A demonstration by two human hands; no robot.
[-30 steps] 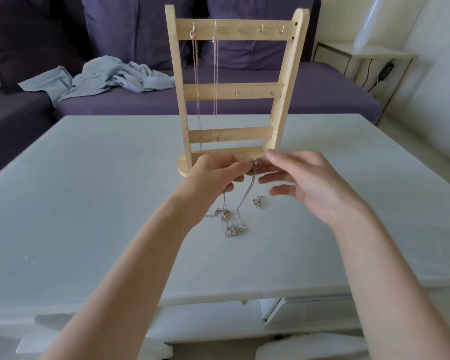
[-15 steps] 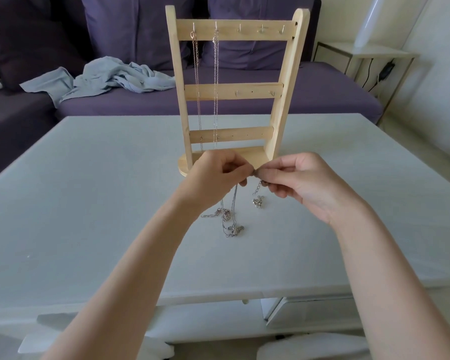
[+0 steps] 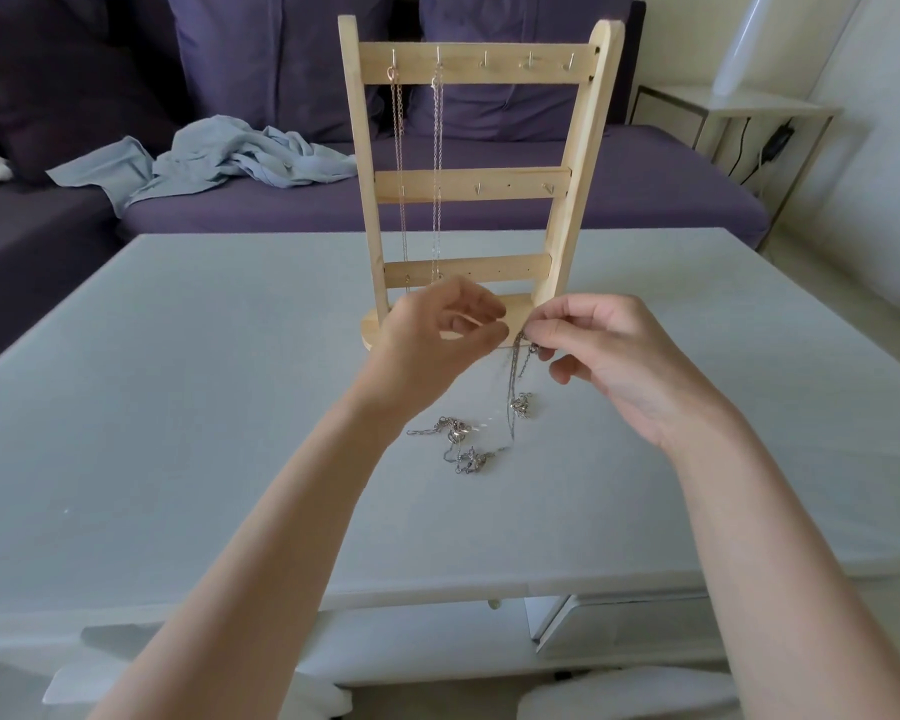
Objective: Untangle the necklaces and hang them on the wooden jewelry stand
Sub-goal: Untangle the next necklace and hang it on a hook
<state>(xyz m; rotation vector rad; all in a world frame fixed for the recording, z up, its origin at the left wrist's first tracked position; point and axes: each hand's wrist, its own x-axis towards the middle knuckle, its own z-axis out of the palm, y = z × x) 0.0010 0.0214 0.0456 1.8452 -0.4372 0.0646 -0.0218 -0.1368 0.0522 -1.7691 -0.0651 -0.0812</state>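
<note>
Wooden jewelry stand (image 3: 476, 184) stood upright on the pale counter (image 3: 178, 407), taken as the landmark. Top rail carried a row of small hooks; the two hooks nearest the stand's left post each held a hung chain (image 3: 436, 163), both dropping straight down past the middle rail to the lowest rail. The other hooks carried nothing.

Tangled necklaces (image 3: 468, 449) lay on the counter just in front of the stand's base, in several small knotted clumps, with strands rising from them to the right hand.

Right hand (image 3: 609, 366), in front of the stand's right post: thumb and forefinger pressed together, pinching the upper ends of those strands; remaining fingers loosely curled beneath.

Left hand (image 3: 437, 350), in front of the stand's base and just beside the right hand: fingers (image 3: 481, 309) loosely curved and slightly apart, thumb separated from them. No chain visibly between them; contact with the strands could not be determined.

Behind the stand: purple sofa (image 3: 619, 179) with a crumpled blue cloth (image 3: 219, 158) on its seat. No legible writing or labels.
</note>
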